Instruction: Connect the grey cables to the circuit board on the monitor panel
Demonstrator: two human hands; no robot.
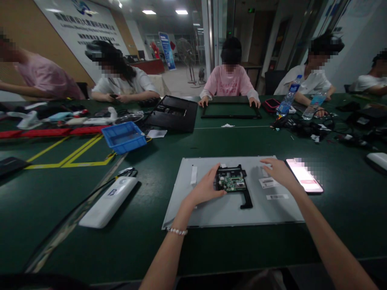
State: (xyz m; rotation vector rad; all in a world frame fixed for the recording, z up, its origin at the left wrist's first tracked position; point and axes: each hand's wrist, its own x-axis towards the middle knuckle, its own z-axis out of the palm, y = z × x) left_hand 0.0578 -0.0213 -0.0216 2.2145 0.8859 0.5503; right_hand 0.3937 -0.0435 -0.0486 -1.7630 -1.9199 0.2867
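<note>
The circuit board (230, 182) in its black frame (249, 200) lies on the middle of the grey panel (231, 217). It looks light and stiff, its exposed parts probably fragile, so the frame's rim seems the safest hold. The left hand (205, 188) grips the frame's left end, partly spread, fingers at the upper corner and thumb along the near edge. The right hand (279, 171), open and holding nothing, is over the panel's right side, near the phone (305, 175); whether its fingertips touch the panel, I cannot tell.

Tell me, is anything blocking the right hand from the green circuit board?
Nothing visible blocks it. Between the right hand and the circuit board there's just the flat gray panel lying underneath. The left hand is at the board's other side.
</note>
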